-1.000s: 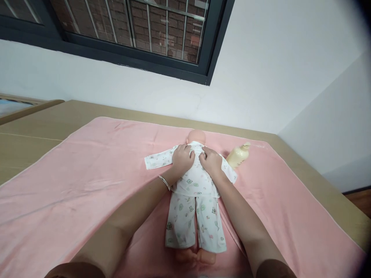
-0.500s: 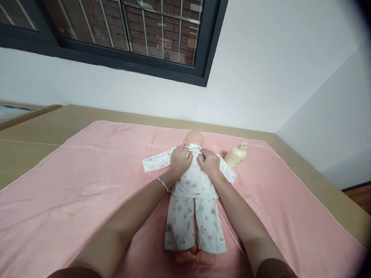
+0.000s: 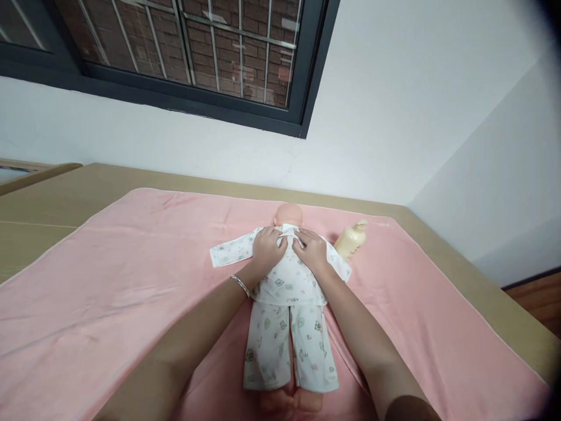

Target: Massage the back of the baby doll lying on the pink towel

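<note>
Pink cloth, a wide blanket (image 3: pixel 109 280), lies beneath a doll (image 3: pixel 288 216) stretched out below the window (image 3: pixel 193 52), its head toward the wall (image 3: pixel 372 117). Little has altered over the last second: the view has shifted slightly, while the left hand (image 3: pixel 268 248) and right hand (image 3: pixel 312 248) have stayed at the collar of its printed shirt (image 3: pixel 287 286), so the work there seems unfinished. Each grip is narrow, fingers bent and thumb near them; whether cloth is pinched inside, I cannot tell. One sleeve (image 3: pixel 232 250) spreads flat past the left hand; the opposite sleeve slants down just beside a pale yellow bottle (image 3: pixel 352 240). Printed trousers (image 3: pixel 268 345) reach nearly to the feet. Around the blanket shows a bare wooden surface (image 3: pixel 44 204), and bars cross the dark-framed window.
</note>
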The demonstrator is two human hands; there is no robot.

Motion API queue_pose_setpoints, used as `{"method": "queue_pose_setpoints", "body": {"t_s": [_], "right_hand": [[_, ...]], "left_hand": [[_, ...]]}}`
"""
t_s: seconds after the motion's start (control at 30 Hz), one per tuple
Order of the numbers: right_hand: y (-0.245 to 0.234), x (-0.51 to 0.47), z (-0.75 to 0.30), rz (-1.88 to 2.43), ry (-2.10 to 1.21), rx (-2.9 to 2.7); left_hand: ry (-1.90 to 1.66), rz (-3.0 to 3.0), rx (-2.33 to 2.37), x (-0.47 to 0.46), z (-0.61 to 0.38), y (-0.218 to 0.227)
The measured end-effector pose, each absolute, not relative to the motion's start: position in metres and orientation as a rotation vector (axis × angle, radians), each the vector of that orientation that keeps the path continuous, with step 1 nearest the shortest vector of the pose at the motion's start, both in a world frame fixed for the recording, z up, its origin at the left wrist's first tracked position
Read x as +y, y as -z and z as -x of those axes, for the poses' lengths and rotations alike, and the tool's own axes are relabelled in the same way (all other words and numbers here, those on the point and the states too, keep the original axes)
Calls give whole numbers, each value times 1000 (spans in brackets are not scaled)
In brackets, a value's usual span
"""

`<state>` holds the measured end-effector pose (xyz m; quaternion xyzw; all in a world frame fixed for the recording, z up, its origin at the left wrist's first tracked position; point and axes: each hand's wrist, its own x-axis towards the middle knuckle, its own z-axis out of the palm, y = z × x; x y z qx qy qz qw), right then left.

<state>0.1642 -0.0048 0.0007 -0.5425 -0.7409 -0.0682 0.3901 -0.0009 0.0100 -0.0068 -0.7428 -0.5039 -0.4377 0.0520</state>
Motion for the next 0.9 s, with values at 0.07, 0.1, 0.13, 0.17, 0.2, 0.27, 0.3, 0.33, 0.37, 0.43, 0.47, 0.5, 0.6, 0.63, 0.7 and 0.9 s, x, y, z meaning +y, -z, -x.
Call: {"method": "queue_pose_setpoints", "body": {"t_s": [0.07,0.1,0.13,0.17,0.2,0.27,0.3,0.33,0.37,0.43,0.47,0.5,0.6,0.63,0.7,0.9], "right_hand": [[1,-7,-162,1395,209,-1824],[2,-8,-161,1403,222,-1798],[3,-9,-161,1409,229,-1774],[3,-10,-160,1417,230,-1753],[3,-10,-159,1428,225,-1734],[1,-11,-159,1465,199,-1712],[0,-11,-159,1485,178,-1714],[-2,-10,-159,1499,151,-1727],[-3,-9,-159,1502,121,-1748],[-5,-7,-161,1474,53,-1796],[-5,-5,-162,1455,17,-1812],[-5,-3,-163,1442,-18,-1818],[-3,1,-164,1455,-82,-1794],[-2,2,-164,1467,-91,-1786],[1,4,-164,1479,-103,-1784],[3,4,-164,1463,-141,-1759]], "left_hand": [[1324,2204,-1559,7,0,6],[1329,2187,-1564,6,0,6],[1339,2176,-1567,6,-1,6],[1351,2169,-1571,5,-1,7],[1362,2162,-1577,5,-1,7],[1382,2150,-1600,6,-2,7],[1389,2149,-1616,6,-2,8],[1392,2154,-1636,7,-2,8],[1391,2164,-1657,9,-2,9],[1378,2207,-1696,12,-2,10],[1370,2236,-1709,13,-2,11],[1365,2267,-1717,15,-2,12],[1353,2346,-1710,18,-1,12],[1347,2363,-1703,18,-1,12],[1337,2380,-1696,19,-1,12],[1359,2390,-1708,19,0,12]]}}
